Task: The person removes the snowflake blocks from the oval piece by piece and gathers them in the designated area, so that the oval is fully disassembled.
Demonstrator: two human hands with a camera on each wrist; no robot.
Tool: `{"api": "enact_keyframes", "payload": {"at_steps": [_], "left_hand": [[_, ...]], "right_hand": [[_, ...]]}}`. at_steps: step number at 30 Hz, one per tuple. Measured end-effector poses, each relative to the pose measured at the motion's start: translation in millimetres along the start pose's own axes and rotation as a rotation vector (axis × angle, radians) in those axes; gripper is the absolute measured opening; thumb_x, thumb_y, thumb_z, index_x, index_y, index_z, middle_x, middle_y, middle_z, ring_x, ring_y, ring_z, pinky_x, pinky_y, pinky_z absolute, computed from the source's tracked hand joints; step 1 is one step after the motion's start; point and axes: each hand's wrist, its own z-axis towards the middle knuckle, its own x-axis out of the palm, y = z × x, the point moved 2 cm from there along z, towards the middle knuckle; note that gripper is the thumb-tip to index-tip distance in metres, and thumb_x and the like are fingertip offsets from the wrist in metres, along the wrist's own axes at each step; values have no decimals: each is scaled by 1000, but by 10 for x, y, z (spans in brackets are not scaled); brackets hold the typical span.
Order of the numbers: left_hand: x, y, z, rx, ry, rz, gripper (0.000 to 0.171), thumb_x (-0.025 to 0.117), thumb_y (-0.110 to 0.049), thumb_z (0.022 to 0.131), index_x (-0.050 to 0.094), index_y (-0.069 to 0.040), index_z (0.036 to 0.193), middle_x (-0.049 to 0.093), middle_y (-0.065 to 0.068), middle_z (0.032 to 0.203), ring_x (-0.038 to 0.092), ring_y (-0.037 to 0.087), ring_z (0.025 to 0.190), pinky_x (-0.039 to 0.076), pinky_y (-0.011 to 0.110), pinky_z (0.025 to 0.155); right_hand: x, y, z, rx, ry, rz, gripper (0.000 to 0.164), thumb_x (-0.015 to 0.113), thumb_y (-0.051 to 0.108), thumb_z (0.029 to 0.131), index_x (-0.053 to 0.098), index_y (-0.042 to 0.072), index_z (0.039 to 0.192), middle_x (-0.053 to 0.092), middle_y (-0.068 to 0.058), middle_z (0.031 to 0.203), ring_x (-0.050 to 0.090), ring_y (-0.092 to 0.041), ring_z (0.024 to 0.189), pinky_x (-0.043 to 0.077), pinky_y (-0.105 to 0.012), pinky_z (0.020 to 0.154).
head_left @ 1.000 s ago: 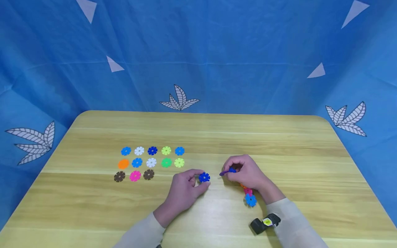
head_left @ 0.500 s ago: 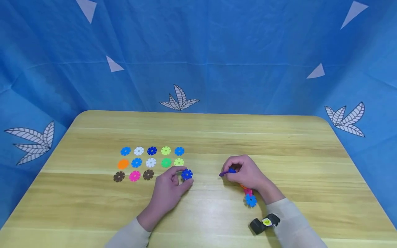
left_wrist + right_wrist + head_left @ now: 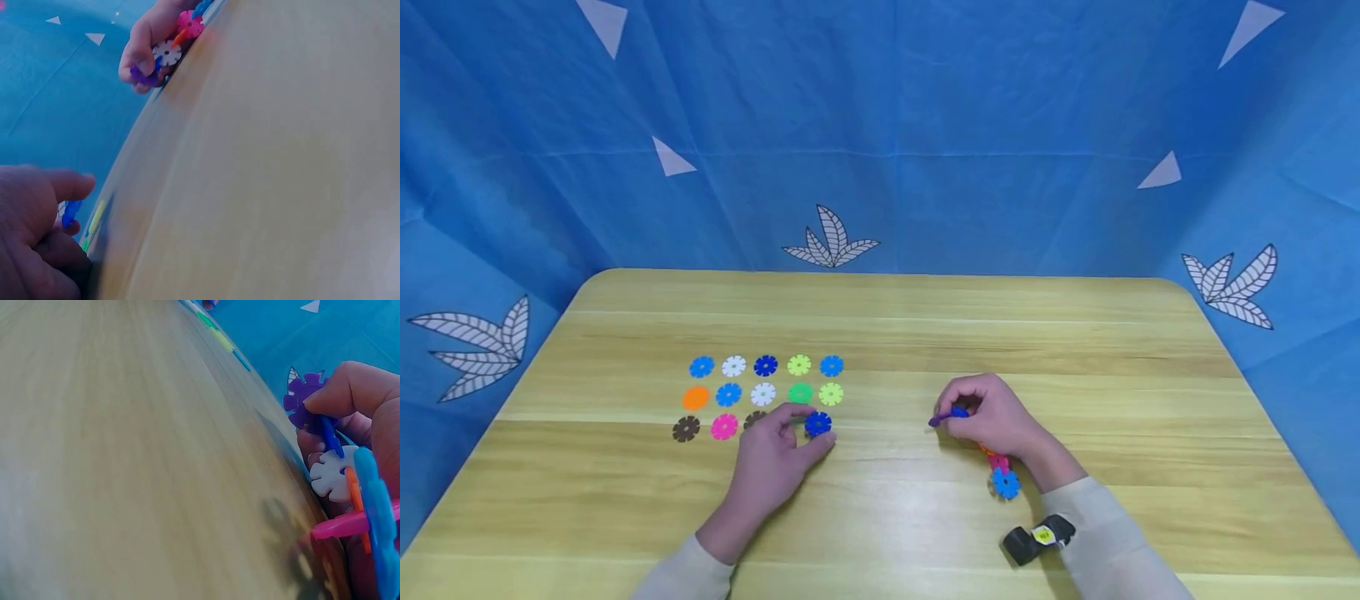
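My left hand (image 3: pixel 765 468) pinches a dark blue notched disc (image 3: pixel 817 424) at its rim between thumb and forefinger, above the table and just right of a brown disc it partly covers. The right hand (image 3: pixel 991 421) grips the purple notched disc (image 3: pixel 304 399) at the end of a linked chain. Behind the purple piece the chain runs through a dark blue disc (image 3: pixel 331 437), a white one (image 3: pixel 329 475), an orange one (image 3: pixel 355 487) and a pink one (image 3: pixel 340 525) to a light blue disc (image 3: pixel 1005 483). Part of the chain is hidden by the right hand in the head view.
Loose notched discs lie in three rows on the left of the wooden table (image 3: pixel 880 525), among them a pink disc (image 3: pixel 724 427), an orange disc (image 3: pixel 696 397) and a green disc (image 3: pixel 801 392). A black wrist device (image 3: pixel 1037 540) is at the right sleeve. Blue cloth (image 3: pixel 895 125) hangs behind.
The left hand has moved left with the dark blue disc, from near the right hand to beside the rows of loose discs. The right hand and its chain have stayed in place.
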Motion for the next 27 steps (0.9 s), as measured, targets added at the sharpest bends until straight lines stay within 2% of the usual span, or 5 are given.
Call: {"api": "enact_keyframes", "payload": {"at_steps": [6,13,23,27], "left_hand": [[-107,54,10,-25,-18,49,40,89,-24,76,71,-6,107,41,-3,54,32,9,46,28,23,43],[-157,79,23,-53,-26,104,40,88,-21,77,70,-5,110,44,-2,57,36,12,49,30,24,44],[-171,77,37,-94,-18,98,45,85,-13,78,68,0,117,44,0,56,38,13,49,33,26,46],[-173,85,36,-93,-28,96,40,83,-10,80,69,-1,116,45,0,57,38,13,51,33,25,46]], "right_hand": [[-4,4,-4,-4,5,3,21,74,-8,76,72,12,79,71,-2,84,61,-22,72,48,-28,60],[1,-11,-7,8,-3,11,20,74,-10,76,71,10,79,71,-3,84,60,-21,71,47,-28,60],[4,-26,-4,24,-1,-2,20,74,-9,76,71,11,79,71,-2,84,60,-22,72,48,-29,62],[5,-16,-5,25,-4,-11,19,74,-7,76,71,12,79,70,-2,84,59,-23,72,48,-28,61]]}}
